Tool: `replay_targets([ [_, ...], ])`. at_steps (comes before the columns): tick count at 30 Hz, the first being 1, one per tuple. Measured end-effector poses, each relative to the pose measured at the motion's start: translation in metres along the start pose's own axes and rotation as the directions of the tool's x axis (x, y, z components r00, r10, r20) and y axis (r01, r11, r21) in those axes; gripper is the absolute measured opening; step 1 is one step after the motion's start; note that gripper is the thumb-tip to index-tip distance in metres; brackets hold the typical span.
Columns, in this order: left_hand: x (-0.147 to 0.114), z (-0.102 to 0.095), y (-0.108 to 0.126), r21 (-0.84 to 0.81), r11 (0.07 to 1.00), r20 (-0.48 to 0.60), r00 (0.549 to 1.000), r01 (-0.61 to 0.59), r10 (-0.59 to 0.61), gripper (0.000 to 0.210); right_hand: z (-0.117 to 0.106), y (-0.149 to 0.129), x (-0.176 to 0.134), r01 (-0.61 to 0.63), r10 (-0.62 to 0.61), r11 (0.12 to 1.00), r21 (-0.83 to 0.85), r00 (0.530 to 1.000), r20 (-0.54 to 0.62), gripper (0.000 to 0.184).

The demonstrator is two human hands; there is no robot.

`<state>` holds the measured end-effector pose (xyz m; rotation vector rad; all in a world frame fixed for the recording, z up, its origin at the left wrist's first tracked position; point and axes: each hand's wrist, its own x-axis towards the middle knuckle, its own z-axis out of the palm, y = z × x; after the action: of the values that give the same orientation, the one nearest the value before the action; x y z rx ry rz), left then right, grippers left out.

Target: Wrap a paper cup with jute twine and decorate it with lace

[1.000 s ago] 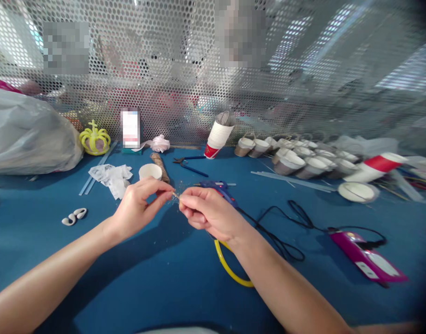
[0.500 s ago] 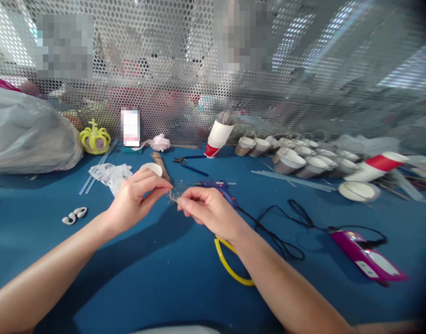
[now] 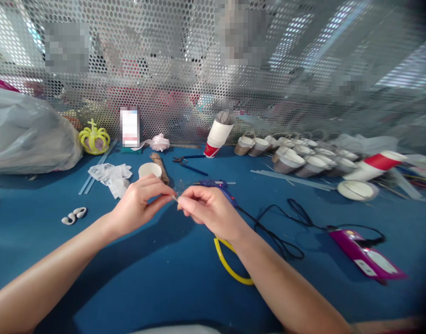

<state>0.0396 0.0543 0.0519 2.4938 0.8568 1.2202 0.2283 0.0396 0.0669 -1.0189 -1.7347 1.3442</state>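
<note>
A short, thin brownish cord spans the small gap between my hands, mostly hidden by the fingertips. My left hand pinches one end between thumb and forefinger. From the other side, my right hand pinches it too, with its remaining fingers curled in. Just beyond my left hand stands a white paper cup, beside a roll of brown twine. A blue glue gun lies behind my right hand, partly covered by it.
Blue-handled pliers, stacked cups and several small wrapped cups line the back. A yellow tube lies by my right forearm. A black cable runs to a purple power strip. A perforated metal screen stands behind.
My left hand has moved slightly right and down, bringing its fingertips closer to my right hand's. Less of the cord shows between them, and the white cup is more visible.
</note>
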Motion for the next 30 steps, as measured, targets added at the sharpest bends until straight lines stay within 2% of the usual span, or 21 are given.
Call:
replay_targets([
  [8,0.000,-0.003,0.003,0.018,1.000,-0.009,1.000,0.020,-0.020,0.011,-0.001,-0.003,-0.001,0.098,-0.152,0.958,-0.270,0.970,-0.189,0.021],
  [12,0.001,-0.003,0.005,0.066,0.997,-0.018,0.999,-0.037,0.038,0.010,0.001,-0.001,0.000,0.128,-0.211,0.929,-0.347,0.954,-0.211,0.020],
  [15,0.002,-0.003,0.007,0.101,0.992,-0.024,0.997,-0.074,0.076,0.010,0.002,0.002,0.001,0.172,-0.303,0.866,-0.470,0.928,-0.217,0.022],
  [20,0.003,-0.008,0.011,0.197,0.975,-0.003,0.995,-0.098,0.101,0.011,0.002,0.006,0.001,0.278,-0.469,0.699,-0.659,0.874,-0.128,0.019],
  [25,0.004,-0.015,0.013,0.285,0.949,0.080,0.990,-0.133,0.115,0.011,0.001,0.006,-0.001,0.357,-0.477,0.599,-0.717,0.878,0.039,0.017],
  [27,0.005,-0.017,0.011,0.276,0.952,0.101,0.989,-0.134,0.110,0.012,0.000,0.004,-0.001,0.391,-0.475,0.595,-0.702,0.876,0.084,0.017],
  [30,0.006,-0.019,0.008,0.206,0.974,0.109,0.991,-0.097,0.076,0.014,-0.001,0.001,-0.002,0.434,-0.471,0.664,-0.609,0.875,0.110,0.016],
])
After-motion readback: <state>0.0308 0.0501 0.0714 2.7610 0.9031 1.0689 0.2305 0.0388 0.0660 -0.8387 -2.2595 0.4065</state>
